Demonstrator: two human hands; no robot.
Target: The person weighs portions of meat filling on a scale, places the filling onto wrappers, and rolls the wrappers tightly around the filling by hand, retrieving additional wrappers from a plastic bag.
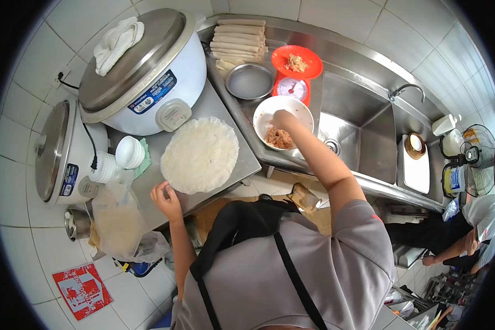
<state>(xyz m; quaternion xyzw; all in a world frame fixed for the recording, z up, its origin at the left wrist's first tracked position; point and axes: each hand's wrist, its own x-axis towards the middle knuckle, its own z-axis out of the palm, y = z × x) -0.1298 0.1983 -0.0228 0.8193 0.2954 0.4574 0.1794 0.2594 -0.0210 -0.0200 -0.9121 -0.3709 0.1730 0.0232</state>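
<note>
My right hand (283,119) reaches into a white bowl (262,113) at the sink counter's edge, above reddish minced filling (279,138); its fingertips are hidden. My left hand (165,199) hovers at the lower left edge of a stack of thin round wrappers (200,155), its fingers slightly curled and partly apart. Behind the bowl stands an orange scale (292,88) with a small heap of filling (296,63) on its pan. Rolled wrappers (238,37) lie stacked at the back, and a round metal tray (249,81) sits in front of them.
Two large rice cookers (165,77) stand on the left, beside white bowls (129,152) and a plastic bag (118,217). To the right are a steel sink (357,132), a faucet (407,89), a white board (416,170) and a fan (478,146). Another person (451,234) is at the far right.
</note>
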